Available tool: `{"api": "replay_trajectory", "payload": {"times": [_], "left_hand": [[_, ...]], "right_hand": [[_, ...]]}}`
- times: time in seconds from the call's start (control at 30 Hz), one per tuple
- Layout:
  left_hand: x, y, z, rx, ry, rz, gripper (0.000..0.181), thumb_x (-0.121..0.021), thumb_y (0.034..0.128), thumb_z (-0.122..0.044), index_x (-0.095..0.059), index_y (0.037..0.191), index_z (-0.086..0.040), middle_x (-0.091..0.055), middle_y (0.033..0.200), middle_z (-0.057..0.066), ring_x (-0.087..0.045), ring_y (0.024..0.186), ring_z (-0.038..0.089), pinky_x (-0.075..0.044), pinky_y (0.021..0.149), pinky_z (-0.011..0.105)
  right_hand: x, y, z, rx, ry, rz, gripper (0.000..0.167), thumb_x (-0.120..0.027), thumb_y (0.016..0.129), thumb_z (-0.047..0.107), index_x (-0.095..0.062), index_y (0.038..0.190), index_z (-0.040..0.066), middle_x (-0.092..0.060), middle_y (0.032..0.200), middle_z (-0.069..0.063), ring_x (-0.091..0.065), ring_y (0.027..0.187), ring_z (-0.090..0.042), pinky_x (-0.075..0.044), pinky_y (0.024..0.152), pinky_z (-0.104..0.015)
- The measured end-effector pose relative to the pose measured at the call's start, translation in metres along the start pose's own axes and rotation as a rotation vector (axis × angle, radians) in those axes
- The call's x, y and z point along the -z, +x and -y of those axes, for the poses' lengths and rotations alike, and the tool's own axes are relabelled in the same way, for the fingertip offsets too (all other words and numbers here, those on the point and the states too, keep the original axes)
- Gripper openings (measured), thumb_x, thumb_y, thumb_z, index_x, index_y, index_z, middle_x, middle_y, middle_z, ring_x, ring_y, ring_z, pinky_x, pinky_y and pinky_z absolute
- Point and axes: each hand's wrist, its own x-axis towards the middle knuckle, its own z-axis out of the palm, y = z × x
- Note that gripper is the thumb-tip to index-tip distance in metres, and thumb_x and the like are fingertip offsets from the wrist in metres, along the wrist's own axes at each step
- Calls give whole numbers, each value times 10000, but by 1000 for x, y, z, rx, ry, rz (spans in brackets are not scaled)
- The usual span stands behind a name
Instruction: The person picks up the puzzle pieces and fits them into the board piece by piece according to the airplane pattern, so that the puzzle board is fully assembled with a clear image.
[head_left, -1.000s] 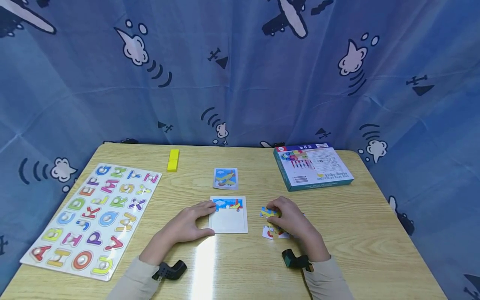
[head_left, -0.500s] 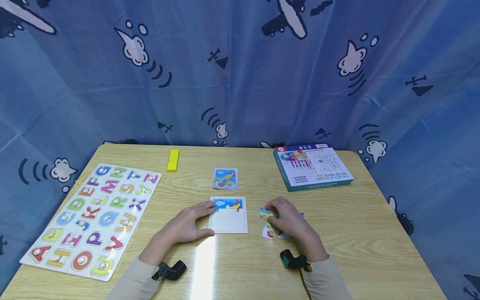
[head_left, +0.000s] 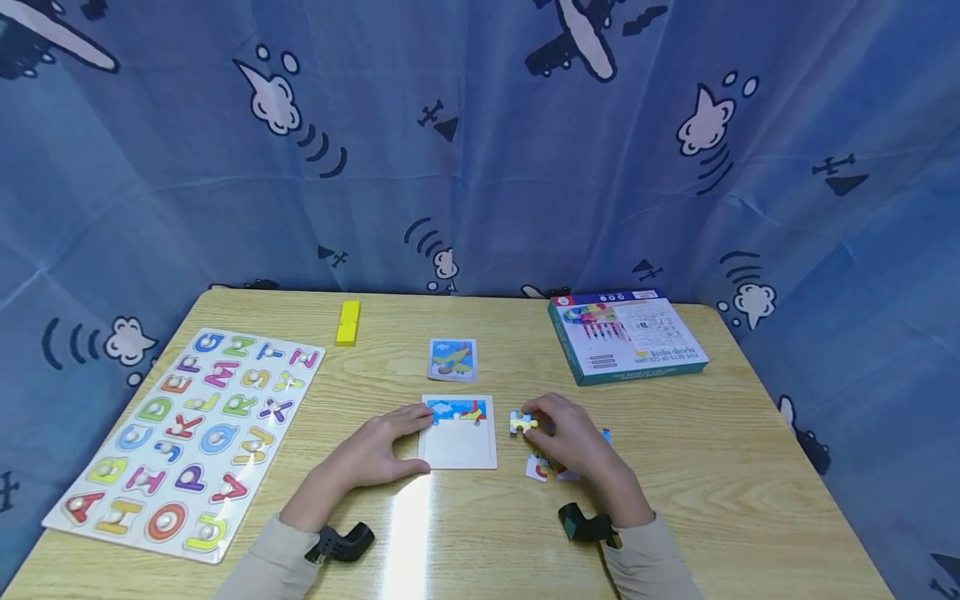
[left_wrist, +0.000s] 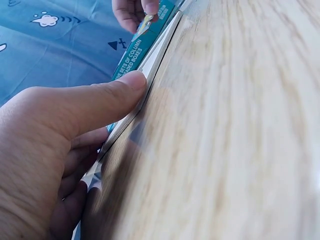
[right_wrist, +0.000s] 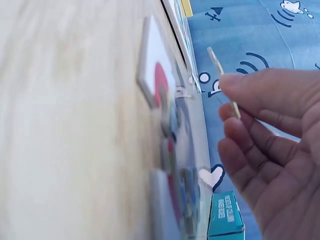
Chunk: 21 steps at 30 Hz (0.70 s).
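Observation:
In the head view, my right hand (head_left: 566, 429) pinches a blue-and-yellow jigsaw piece (head_left: 521, 422) between thumb and fingers. The right wrist view shows that piece (right_wrist: 216, 60) edge-on, apart from the table. Several loose jigsaw pieces (head_left: 537, 467) lie under and beside this hand, partly hidden by it. My left hand (head_left: 382, 446) rests at the left side of a square white puzzle tray (head_left: 459, 446), its fingertips on the left edge and its thumb at the near left corner. A row of pieces (head_left: 453, 410) with sky and part of a plane fills the tray's far side.
A plane picture card (head_left: 452, 360) lies behind the tray. Farther back stand a yellow block pair (head_left: 348, 323) and, to the right, a flat teal-and-white box (head_left: 633, 337). A large alphabet board (head_left: 187, 442) covers the table's left. A blue curtain (head_left: 480, 167) hangs behind.
My right hand has lifted the blue-and-yellow jigsaw piece and moved it slightly left, toward the tray. The left hand and tray have stayed in place.

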Motion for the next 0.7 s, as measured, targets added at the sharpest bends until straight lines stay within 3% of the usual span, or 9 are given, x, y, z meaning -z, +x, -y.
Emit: {"api": "replay_trajectory", "payload": {"times": [0.17,0.47,0.7], "left_hand": [[0,1,1,3,-6,-2,707,-709,804,-483,-508,1382,-129,-448,1462,40,-396,1367,223,-386,1101,425],[-1,1,2,4,-8,-1,722,-711,797,-495,-511,1379,-117,-451,1460,52,-396,1366,233,-376,1108,421],[1,1,0,19,-20,1,723,-718,792,-491,-515,1376,-116,-456,1456,55,-398,1365,234,-376,1109,417]], "right_hand": [[-3,2,9,51,37,-8,239,-720,823,94,-681,1059,83,-647,1001,-15,-583,868,-116,-545,743,-274],[-18,13,33,135,82,48,229,-704,840,106,-701,1068,84,-645,1006,-26,-537,816,-112,-506,705,-224],[-33,24,51,141,118,83,233,-685,858,131,-700,1088,94,-637,986,-13,-519,826,-110,-481,718,-239]]}}
